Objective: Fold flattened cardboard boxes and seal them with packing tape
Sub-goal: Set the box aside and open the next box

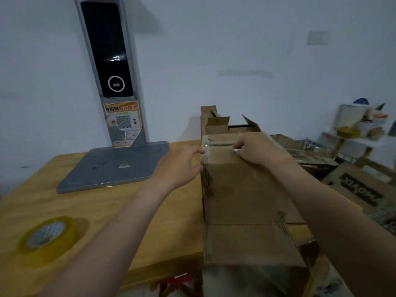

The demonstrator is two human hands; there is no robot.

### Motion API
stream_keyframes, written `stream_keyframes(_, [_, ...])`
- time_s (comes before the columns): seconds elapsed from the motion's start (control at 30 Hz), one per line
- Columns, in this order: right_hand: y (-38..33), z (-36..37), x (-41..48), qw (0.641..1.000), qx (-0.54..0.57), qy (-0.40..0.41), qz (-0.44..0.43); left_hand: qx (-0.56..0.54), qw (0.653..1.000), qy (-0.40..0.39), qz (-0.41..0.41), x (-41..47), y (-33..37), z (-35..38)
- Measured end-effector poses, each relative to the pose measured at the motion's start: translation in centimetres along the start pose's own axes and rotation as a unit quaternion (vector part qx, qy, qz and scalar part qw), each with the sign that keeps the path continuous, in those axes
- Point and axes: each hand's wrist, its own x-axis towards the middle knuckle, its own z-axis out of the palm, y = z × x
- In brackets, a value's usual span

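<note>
A brown cardboard box stands on the right end of the wooden bench, at about 4 o'clock. A shiny strip of clear tape runs along its far top edge.

The left hand is at the box's far left corner. Its thumb and fingers are bent and a little spread, one on each side of the corner. The picture is too blurry to tell if they hold it. The right hand rests on the far top edge with its fingers curled. It pinches a small pale thing right at the end of the tape strip. I cannot tell what that thing is.

A roll of yellow packing tape lies flat on the bench at 8 o'clock, well apart from the box. A tall grey stand with a black screen and an orange sticker is at 11 o'clock. More open boxes sit just behind the first box. Flat cardboard lies at 3 o'clock
</note>
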Motion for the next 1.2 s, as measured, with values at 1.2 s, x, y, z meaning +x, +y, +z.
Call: stream_keyframes(1.2, [7.8,1.4,-6.4,0.958,0.198,0.164,0.125,-0.243,0.960,-0.002,-0.140,-0.3,2.7,6.3])
